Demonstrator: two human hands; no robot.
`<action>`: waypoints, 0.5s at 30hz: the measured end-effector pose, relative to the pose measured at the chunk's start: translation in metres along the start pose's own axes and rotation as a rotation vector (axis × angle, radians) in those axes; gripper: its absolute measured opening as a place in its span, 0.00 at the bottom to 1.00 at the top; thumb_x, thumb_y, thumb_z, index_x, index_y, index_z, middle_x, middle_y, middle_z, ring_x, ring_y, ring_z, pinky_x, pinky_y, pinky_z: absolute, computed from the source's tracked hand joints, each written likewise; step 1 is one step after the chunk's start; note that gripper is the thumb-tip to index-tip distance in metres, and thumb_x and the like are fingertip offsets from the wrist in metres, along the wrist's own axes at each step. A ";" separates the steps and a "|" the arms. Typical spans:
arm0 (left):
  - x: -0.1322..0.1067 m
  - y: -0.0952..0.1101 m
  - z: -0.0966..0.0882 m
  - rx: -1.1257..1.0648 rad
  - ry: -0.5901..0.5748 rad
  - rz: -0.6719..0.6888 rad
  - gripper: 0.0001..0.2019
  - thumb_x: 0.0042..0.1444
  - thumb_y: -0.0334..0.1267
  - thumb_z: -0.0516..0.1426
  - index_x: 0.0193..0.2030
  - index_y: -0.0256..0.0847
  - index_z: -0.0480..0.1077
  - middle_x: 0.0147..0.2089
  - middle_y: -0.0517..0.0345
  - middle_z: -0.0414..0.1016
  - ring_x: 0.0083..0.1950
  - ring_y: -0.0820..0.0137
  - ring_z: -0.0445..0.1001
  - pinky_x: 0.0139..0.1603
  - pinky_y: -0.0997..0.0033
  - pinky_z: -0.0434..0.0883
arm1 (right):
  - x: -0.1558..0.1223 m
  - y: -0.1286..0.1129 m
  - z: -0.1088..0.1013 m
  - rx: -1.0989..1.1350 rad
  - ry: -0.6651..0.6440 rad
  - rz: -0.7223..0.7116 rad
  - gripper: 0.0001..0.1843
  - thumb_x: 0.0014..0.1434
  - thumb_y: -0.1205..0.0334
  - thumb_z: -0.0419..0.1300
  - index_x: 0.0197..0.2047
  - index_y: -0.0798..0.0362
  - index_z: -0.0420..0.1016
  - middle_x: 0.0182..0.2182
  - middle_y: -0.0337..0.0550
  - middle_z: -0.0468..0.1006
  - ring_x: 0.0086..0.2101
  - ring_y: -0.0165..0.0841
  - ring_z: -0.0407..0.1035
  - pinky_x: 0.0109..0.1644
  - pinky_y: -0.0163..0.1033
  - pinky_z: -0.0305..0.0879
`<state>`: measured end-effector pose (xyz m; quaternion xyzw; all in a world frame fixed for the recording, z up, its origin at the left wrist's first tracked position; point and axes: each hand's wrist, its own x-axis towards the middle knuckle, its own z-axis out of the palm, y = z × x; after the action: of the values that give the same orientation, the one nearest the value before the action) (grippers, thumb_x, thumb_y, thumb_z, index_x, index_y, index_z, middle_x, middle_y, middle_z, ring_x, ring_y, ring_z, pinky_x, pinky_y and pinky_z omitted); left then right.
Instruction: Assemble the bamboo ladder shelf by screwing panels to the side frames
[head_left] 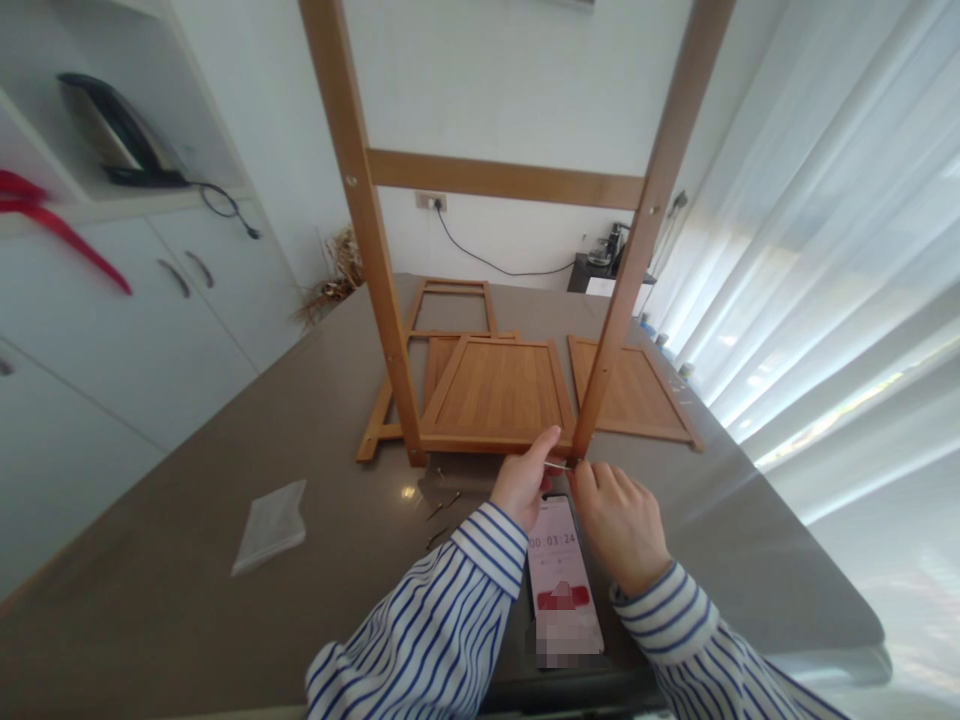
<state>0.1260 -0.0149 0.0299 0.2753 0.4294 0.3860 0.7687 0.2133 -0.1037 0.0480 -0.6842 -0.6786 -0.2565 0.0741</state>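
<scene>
An upright wooden frame [373, 230] of two long legs and a crossbar stands on the grey table [187, 520], against a flat slatted wooden panel [499, 392]. My left hand [521, 485] pinches a thin metal tool, perhaps a hex key [559, 465], by the foot of the frame's right leg [592, 415]. My right hand [619, 520] is closed on the same tool's other end, right beside that leg. Both sleeves are blue-and-white striped.
A phone [562, 585] showing a timer lies between my wrists. Several loose screws [442, 505] and a small plastic bag [271, 522] lie to the left. More wooden panels [637, 395] and a frame [450, 305] lie behind. White cabinets stand left, curtains right.
</scene>
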 end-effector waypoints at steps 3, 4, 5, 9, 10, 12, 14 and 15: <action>-0.001 0.001 -0.001 0.016 -0.005 -0.007 0.22 0.35 0.52 0.65 0.28 0.32 0.73 0.25 0.55 0.71 0.25 0.74 0.67 0.23 0.74 0.54 | 0.000 -0.001 0.005 0.049 -0.004 0.028 0.08 0.58 0.70 0.52 0.27 0.52 0.65 0.23 0.41 0.70 0.26 0.33 0.63 0.27 0.37 0.46; -0.001 0.002 -0.001 0.025 -0.006 -0.008 0.23 0.36 0.53 0.65 0.29 0.32 0.73 0.26 0.54 0.72 0.25 0.74 0.67 0.24 0.74 0.54 | 0.000 -0.001 0.007 0.083 -0.006 0.057 0.09 0.59 0.69 0.52 0.27 0.52 0.65 0.23 0.41 0.70 0.26 0.32 0.64 0.27 0.37 0.46; -0.001 0.002 -0.002 0.035 -0.004 -0.008 0.23 0.36 0.53 0.65 0.30 0.31 0.73 0.27 0.53 0.73 0.26 0.74 0.67 0.24 0.73 0.55 | -0.001 -0.002 0.009 0.127 -0.009 0.098 0.10 0.59 0.68 0.51 0.27 0.52 0.64 0.23 0.41 0.70 0.25 0.32 0.64 0.26 0.36 0.45; -0.001 0.002 -0.004 0.060 -0.006 -0.005 0.26 0.36 0.54 0.64 0.35 0.31 0.74 0.32 0.49 0.75 0.27 0.74 0.67 0.25 0.73 0.56 | 0.000 -0.005 0.019 0.474 -0.029 0.352 0.15 0.62 0.60 0.48 0.25 0.53 0.64 0.21 0.41 0.71 0.22 0.30 0.64 0.25 0.35 0.47; -0.001 0.002 -0.005 0.062 -0.006 -0.006 0.26 0.36 0.54 0.64 0.35 0.31 0.74 0.32 0.50 0.75 0.27 0.74 0.67 0.25 0.73 0.56 | 0.001 -0.006 0.021 0.612 -0.042 0.429 0.16 0.62 0.58 0.47 0.25 0.53 0.64 0.21 0.42 0.71 0.22 0.30 0.64 0.25 0.34 0.49; -0.001 0.002 -0.005 0.063 -0.003 -0.004 0.26 0.36 0.54 0.64 0.36 0.32 0.74 0.31 0.50 0.75 0.26 0.74 0.67 0.25 0.73 0.56 | 0.002 -0.007 0.024 0.933 -0.083 0.595 0.17 0.61 0.54 0.48 0.24 0.53 0.65 0.20 0.42 0.72 0.21 0.30 0.65 0.24 0.33 0.53; -0.002 0.002 -0.005 0.055 -0.004 0.002 0.26 0.36 0.53 0.64 0.36 0.32 0.75 0.30 0.51 0.75 0.26 0.74 0.67 0.25 0.73 0.55 | 0.004 -0.008 0.026 1.251 -0.141 0.740 0.18 0.59 0.51 0.48 0.27 0.54 0.68 0.21 0.43 0.73 0.20 0.30 0.65 0.22 0.33 0.56; -0.002 0.002 -0.004 0.049 -0.006 0.004 0.26 0.36 0.53 0.65 0.36 0.32 0.75 0.30 0.51 0.75 0.26 0.74 0.67 0.25 0.73 0.55 | 0.004 -0.008 0.026 1.377 -0.173 0.786 0.18 0.59 0.49 0.48 0.29 0.55 0.69 0.22 0.43 0.74 0.20 0.30 0.65 0.21 0.33 0.56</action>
<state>0.1208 -0.0154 0.0304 0.2961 0.4359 0.3761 0.7621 0.2114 -0.0879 0.0254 -0.6916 -0.3969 0.3192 0.5121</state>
